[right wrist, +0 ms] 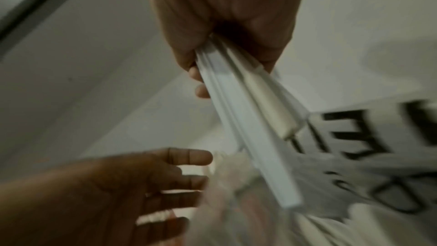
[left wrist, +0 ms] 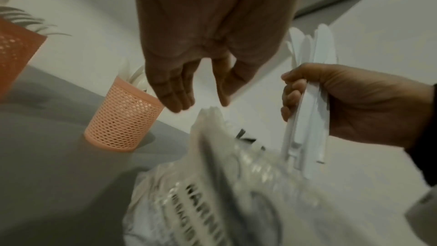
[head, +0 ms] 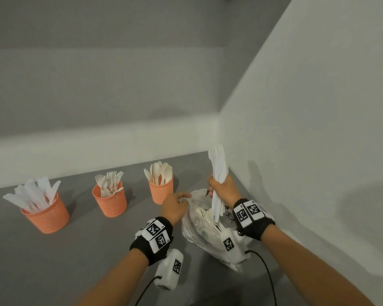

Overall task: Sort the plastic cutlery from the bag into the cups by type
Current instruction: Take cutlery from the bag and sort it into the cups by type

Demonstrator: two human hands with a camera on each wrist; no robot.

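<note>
Lifting a bundle of white knives (head: 218,173) out of the bag (head: 199,219) in the right hand's (head: 222,189) tight grip.
Fingers curl round the middle of the bundle, blades up, handles pointing down over the bag's mouth at the counter's (head: 80,261) near right. The left hand (head: 175,206) has a spread, loose grip, fingertips at the bag's rim. To the left stand three orange cups: spoons (head: 161,191), forks (head: 110,200), knives (head: 45,214).
</note>
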